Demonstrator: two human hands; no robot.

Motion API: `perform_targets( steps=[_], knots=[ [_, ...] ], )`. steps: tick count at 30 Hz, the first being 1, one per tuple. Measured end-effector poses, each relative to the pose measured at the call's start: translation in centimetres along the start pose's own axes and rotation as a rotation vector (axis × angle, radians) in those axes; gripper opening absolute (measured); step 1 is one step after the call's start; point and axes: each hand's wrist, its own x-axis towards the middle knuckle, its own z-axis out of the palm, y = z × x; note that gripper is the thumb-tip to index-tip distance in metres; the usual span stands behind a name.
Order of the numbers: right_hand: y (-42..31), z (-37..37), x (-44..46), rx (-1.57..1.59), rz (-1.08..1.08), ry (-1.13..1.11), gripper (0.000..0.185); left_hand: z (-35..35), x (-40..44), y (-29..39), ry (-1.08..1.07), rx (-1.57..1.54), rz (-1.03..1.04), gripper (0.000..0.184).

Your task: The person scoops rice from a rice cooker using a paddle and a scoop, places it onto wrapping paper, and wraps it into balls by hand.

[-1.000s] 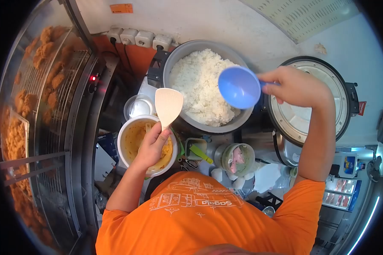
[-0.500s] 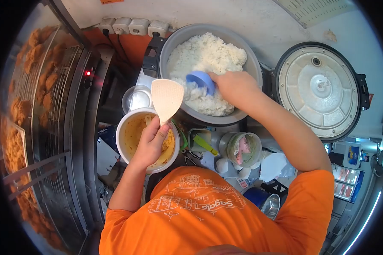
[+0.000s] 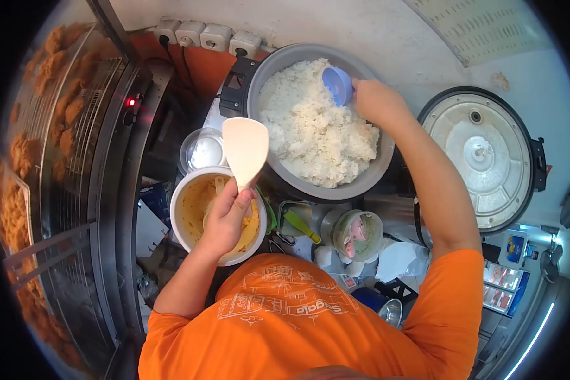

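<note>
My left hand [image 3: 227,221] grips a pale rice paddle [image 3: 246,152] by its handle, blade up, above a white tub [image 3: 178,221] smeared inside with a yellow-orange mix. With my right hand [image 3: 379,101] I hold a small blue bowl [image 3: 337,86] over the back right part of a large rice cooker pot [image 3: 269,73]. White rice [image 3: 323,136] fills the pot, heaped toward its front right side. The bowl's hollow faces left and its lower edge is close to the rice; I cannot tell if they touch.
The round cooker lid [image 3: 478,158] stands open at the right. A clear plastic cup [image 3: 204,151] sits behind the tub. Nearer me are a green-handled tool [image 3: 301,226] and a clear container [image 3: 354,235] with something pink. A glass cabinet of fried food [image 3: 50,190] borders the left.
My right hand has moved the blue bowl from the front-middle of the rice to the back right. The rice now lies heaped toward the front. My left hand has barely moved.
</note>
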Motion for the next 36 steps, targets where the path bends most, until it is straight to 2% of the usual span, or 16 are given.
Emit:
perform_targets(
  steps=[2, 4, 8, 11, 13, 20, 22, 23, 25, 26, 28, 29, 30, 31, 33, 36],
  knots=[
    [0.1, 0.4, 1.0, 0.047, -0.011, -0.041, 0.036, 0.1, -0.2, 0.8, -0.017, 0.041, -0.067, 0.036],
    [0.6, 0.3, 2.0, 0.181, -0.073, -0.169, 0.038, 0.1, 0.2, 1.4, -0.033, 0.013, -0.045, 0.036],
    [-0.1, 2.0, 2.5, 0.222, -0.141, -0.107, 0.039, -0.1, 0.1, 1.3, -0.049, 0.048, -0.097, 0.036],
    [-3.0, 1.9, 2.7, 0.314, -0.093, -0.189, 0.037, -0.2, -0.1, 0.9, -0.053, 0.029, -0.101, 0.037],
    [-4.5, 2.9, 3.8, 0.394, -0.189, -0.234, 0.036, -0.1, -0.1, 0.7, -0.056, 0.035, -0.094, 0.038],
    [-7.6, -1.5, 1.0, 0.246, -0.386, -0.268, 0.038, 0.0, -0.2, 1.0, -0.046, 0.051, -0.113, 0.038],
    [-8.0, -3.5, -0.8, 0.194, -0.495, -0.416, 0.034, -0.1, -0.1, 1.0, -0.032, 0.048, -0.126, 0.038],
    [-7.6, -2.7, -0.8, 0.198, -0.497, -0.411, 0.034, -0.2, -0.1, 0.7, -0.028, 0.048, -0.108, 0.038],
    [-6.5, -1.3, -0.2, 0.182, -0.655, -0.371, 0.04, -0.1, 0.2, 1.0, -0.022, 0.054, -0.078, 0.038],
    [-5.8, -2.0, -0.2, 0.183, -0.654, -0.361, 0.04, 0.3, 0.6, 1.7, 0.02, 0.058, -0.066, 0.03],
    [-4.7, -5.3, -1.5, 0.428, -0.314, -0.753, 0.04, 0.4, 1.1, 3.2, 0.049, 0.07, -0.043, 0.027],
    [-3.4, -5.3, -2.3, 0.432, -0.308, -0.738, 0.04, 0.2, 1.2, 4.0, 0.084, 0.217, -0.018, 0.027],
    [-1.7, -5.2, -3.4, 0.69, -0.183, -0.785, 0.039, 0.3, 1.3, 4.9, 0.122, 0.361, 0.011, 0.027],
    [-0.5, -5.1, -4.4, 0.945, -0.057, -0.814, 0.038, 0.7, 1.6, 5.9, 0.114, 0.36, 0.032, 0.027],
    [-0.5, -3.5, -7.5, 1.24, 0.005, -0.609, 0.032, 1.9, 2.6, 7.8, 0.143, 0.535, 0.092, 0.029],
    [-3.2, -1.5, -11.6, 1.57, 0.104, -0.401, 0.034, 4.4, 4.8, 9.7, 0.05, 0.828, 0.207, 0.031]
  ],
)
